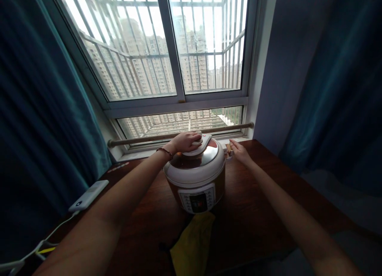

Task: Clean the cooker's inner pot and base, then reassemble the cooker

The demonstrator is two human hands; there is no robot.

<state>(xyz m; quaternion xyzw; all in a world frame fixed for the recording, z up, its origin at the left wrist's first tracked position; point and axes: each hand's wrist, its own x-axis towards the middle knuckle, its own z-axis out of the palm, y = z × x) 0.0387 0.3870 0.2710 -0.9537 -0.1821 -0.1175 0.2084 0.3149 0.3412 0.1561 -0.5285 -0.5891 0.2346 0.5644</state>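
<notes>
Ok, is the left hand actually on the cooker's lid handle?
Touching. The head view shows the left hand lying over the far end of the lid handle on the pressure cooker, fingers curled around it with no gap visible.

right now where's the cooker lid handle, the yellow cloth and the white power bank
cooker lid handle (200, 145), head view, on its raised end
yellow cloth (192, 244), head view, on its middle fold
white power bank (88, 195), head view, on its flat top
</notes>
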